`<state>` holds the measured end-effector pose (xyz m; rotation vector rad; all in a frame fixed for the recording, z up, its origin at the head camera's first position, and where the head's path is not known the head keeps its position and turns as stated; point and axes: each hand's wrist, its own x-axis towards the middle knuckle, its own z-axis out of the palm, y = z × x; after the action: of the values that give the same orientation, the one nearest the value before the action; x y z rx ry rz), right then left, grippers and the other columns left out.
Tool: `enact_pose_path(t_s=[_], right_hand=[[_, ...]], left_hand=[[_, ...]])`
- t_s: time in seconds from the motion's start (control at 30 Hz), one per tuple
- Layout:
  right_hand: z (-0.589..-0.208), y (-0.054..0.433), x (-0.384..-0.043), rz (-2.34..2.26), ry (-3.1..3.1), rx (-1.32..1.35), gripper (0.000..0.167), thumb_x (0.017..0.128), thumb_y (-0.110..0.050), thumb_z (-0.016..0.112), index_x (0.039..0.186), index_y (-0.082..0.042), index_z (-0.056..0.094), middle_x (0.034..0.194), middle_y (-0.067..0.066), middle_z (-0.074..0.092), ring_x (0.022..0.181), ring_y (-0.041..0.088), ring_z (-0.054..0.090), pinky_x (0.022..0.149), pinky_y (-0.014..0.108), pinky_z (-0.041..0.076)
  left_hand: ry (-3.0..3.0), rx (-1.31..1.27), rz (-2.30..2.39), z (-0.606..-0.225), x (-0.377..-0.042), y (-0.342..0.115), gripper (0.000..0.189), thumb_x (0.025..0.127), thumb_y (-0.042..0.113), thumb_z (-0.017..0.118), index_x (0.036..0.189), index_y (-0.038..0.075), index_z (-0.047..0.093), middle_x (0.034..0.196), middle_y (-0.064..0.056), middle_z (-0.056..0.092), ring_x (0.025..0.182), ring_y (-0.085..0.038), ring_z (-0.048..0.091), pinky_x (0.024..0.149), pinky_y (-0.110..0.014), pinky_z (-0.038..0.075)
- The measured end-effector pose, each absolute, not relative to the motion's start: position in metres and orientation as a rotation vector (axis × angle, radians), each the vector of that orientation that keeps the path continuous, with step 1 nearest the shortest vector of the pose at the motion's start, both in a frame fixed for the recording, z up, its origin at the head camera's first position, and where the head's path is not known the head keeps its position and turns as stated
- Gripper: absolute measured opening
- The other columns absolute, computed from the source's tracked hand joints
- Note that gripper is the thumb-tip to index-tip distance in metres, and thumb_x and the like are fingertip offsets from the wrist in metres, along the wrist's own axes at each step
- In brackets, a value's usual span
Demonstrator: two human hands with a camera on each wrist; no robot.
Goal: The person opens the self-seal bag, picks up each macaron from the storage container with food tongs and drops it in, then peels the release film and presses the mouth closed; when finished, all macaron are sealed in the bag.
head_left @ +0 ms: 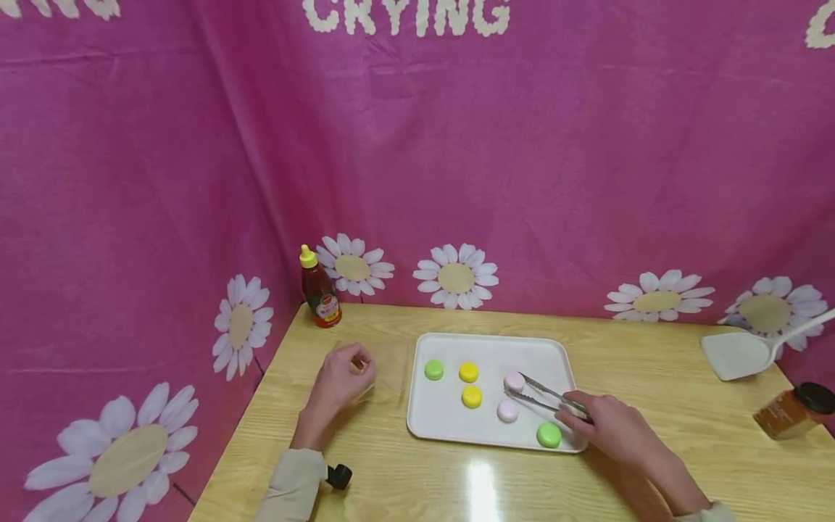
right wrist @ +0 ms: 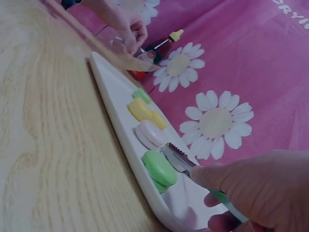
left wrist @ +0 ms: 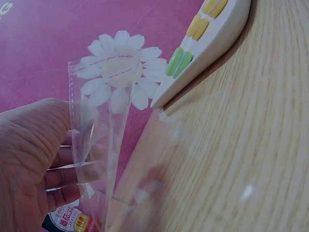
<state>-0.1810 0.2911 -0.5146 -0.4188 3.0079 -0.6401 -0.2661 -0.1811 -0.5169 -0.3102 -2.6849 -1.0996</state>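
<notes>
My right hand [head_left: 580, 417] grips metal tongs [head_left: 544, 395] over the white tray [head_left: 489, 348]. The tong tips sit on either side of a pink macaron [head_left: 514, 380]. Also on the tray lie a second pink macaron [head_left: 507, 411], two yellow ones [head_left: 468, 372], a green one [head_left: 433, 370] at the left and another green one [head_left: 549, 435] near my right hand. My left hand [head_left: 352, 370] rests on the table left of the tray and pinches a clear plastic bag [left wrist: 99, 130] upright. In the right wrist view the tongs [right wrist: 176, 157] reach past the near green macaron [right wrist: 158, 169].
A sauce bottle [head_left: 320, 290] with a yellow cap stands at the table's back left corner. A white spatula [head_left: 740, 353] and a brown jar [head_left: 792, 409] with a black lid lie at the right edge. Pink daisy cloth walls the table at back and left.
</notes>
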Motion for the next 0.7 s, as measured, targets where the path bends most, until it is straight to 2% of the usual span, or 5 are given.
enact_pose_path(t_s=[0.1,0.2,0.43,0.7], right_hand=[[-0.515,0.292,-0.182,-0.63,3.038,-0.479,0.025,0.101,-0.046,0.067,0.109,-0.023,0.073,0.077,-0.012,0.058,0.069,0.008,0.051,0.058,0.032,0.042],[-0.514,0.293,-0.181,-0.624,3.039,-0.506,0.018,0.102,-0.044,0.066,0.103,-0.026,0.071,0.071,-0.013,0.052,0.067,0.005,0.049,0.057,0.03,0.04],[-0.511,0.293,-0.185,-0.549,3.072,-0.622,0.016,0.102,-0.042,0.066,0.095,-0.028,0.069,0.064,-0.018,0.041,0.063,0.002,0.044,0.057,0.029,0.039],[-0.511,0.301,-0.185,-0.555,3.096,-0.723,0.013,0.101,-0.039,0.069,0.099,-0.027,0.074,0.07,-0.024,0.049,0.065,-0.001,0.046,0.058,0.029,0.042]], left_hand=[[-2.684,-0.301,-1.091,-0.515,-0.267,-0.182,0.008,0.089,0.018,0.075,0.087,0.022,0.069,0.086,0.005,0.066,0.084,-0.018,0.062,0.075,-0.036,0.053],[-2.671,-0.329,-1.067,-0.514,-0.27,-0.184,0.006,0.089,0.017,0.075,0.088,0.02,0.07,0.085,0.005,0.066,0.082,-0.018,0.061,0.074,-0.034,0.053],[-2.612,-0.358,-1.059,-0.512,-0.268,-0.189,0.004,0.087,0.013,0.078,0.086,0.015,0.074,0.081,0.004,0.065,0.077,-0.015,0.059,0.07,-0.03,0.051],[-2.604,-0.419,-1.056,-0.517,-0.267,-0.178,0.006,0.086,0.009,0.078,0.084,0.013,0.075,0.077,0.005,0.063,0.074,-0.012,0.056,0.068,-0.026,0.049]])
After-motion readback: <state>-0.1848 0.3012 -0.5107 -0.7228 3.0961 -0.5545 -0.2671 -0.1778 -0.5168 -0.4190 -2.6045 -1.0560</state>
